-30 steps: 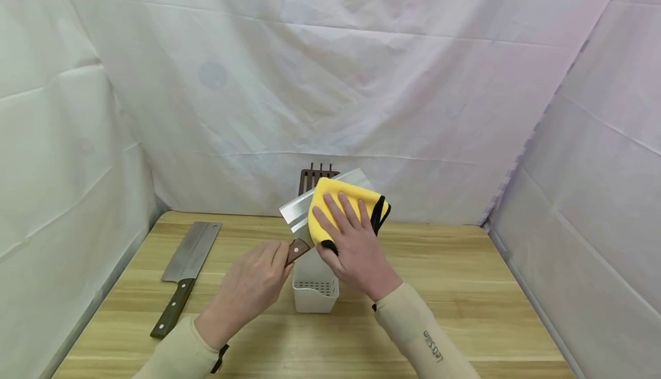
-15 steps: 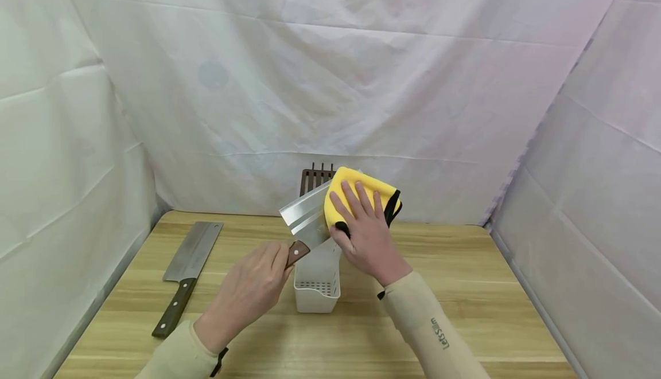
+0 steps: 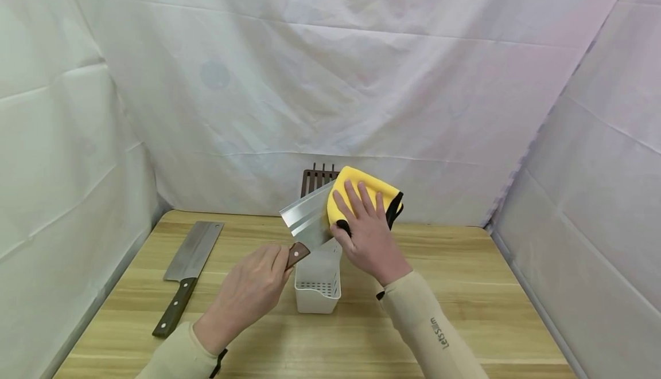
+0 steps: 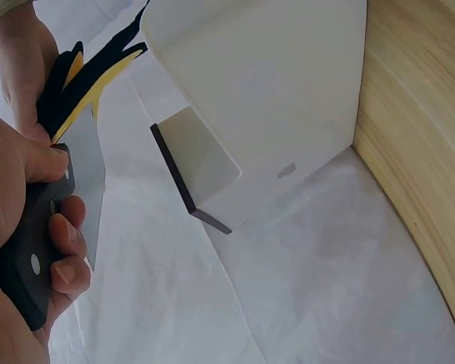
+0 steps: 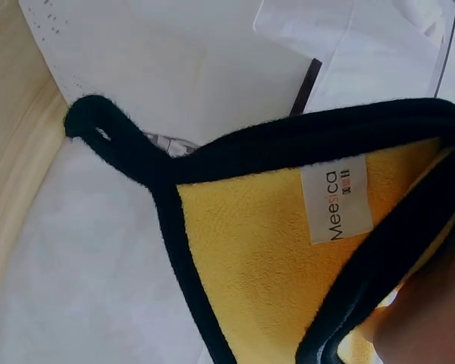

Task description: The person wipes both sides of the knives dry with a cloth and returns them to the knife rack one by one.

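My left hand (image 3: 258,278) grips the brown riveted handle (image 3: 296,254) of a cleaver, whose shiny blade (image 3: 306,214) points up and to the right. A folded yellow cloth (image 3: 338,192) with black edging covers the blade's far end. My right hand (image 3: 368,235) lies on the cloth with fingers spread and straight, pressing it over the blade. In the left wrist view, my left fingers (image 4: 70,235) curl round the handle's riveted grip (image 4: 34,264). A label and black loop (image 5: 106,136) on the cloth show in the right wrist view.
Behind the cleaver stands a white knife holder (image 3: 317,301) with a brown slotted top (image 3: 312,179). A second cleaver (image 3: 192,253) with a dark handle lies on the wooden table (image 3: 454,310) at the left. White cloth walls surround the table.
My right hand and the yellow cloth have slid right and slightly upward along the blade, baring more of it near the handle. My left hand holds the cleaver almost still.
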A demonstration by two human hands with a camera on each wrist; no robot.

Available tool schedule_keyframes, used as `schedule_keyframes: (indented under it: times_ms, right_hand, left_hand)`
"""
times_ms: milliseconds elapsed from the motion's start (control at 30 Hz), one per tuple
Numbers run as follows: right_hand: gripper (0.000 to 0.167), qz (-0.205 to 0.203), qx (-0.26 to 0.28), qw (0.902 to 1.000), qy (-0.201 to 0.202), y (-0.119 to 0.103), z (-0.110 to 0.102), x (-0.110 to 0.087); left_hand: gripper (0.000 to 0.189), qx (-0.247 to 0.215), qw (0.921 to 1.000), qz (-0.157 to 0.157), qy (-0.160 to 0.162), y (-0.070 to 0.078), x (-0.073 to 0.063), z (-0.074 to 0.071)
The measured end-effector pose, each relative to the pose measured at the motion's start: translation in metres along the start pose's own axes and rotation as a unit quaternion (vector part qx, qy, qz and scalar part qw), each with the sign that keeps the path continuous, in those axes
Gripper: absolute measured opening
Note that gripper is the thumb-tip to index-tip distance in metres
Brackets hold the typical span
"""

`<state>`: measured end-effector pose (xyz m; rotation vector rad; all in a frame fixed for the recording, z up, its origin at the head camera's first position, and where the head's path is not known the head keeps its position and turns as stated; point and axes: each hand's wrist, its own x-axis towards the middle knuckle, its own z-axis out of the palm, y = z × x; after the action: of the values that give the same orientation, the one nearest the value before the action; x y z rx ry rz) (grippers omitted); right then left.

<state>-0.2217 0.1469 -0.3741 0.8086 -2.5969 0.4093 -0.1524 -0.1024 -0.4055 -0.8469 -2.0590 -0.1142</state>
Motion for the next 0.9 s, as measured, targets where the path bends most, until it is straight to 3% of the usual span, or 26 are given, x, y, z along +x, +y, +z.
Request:
schedule_keyframes:
  times_ms: [200,367,567,733,900]
  right_hand:
    - [0.062,-0.029,-0.002,0.9995,0.015,-0.011,0.007,-0.005]
    - [0.074,-0.058,0.002,0.9977,0.036,-0.021,0.011,-0.007]
    - [0.071,-0.087,0.001,0.9948,0.053,-0.033,0.014,-0.009]
    - [0.070,-0.102,-0.011,0.9933,0.053,-0.041,0.016,-0.009]
    - [0.069,-0.112,-0.024,0.9923,0.047,-0.048,0.016,-0.010]
  left_hand:
    - [0.026,-0.004,0.9998,0.003,-0.019,-0.001,0.000,0.000]
    - [0.026,-0.005,0.9994,0.002,-0.033,-0.001,0.000,0.000]
    - [0.020,-0.002,0.9991,-0.001,-0.042,-0.002,0.001,-0.001]
    - [0.036,0.005,0.9987,-0.007,-0.051,-0.001,0.004,-0.002]
    - [0.035,0.000,0.9986,-0.004,-0.053,0.000,0.007,-0.003]
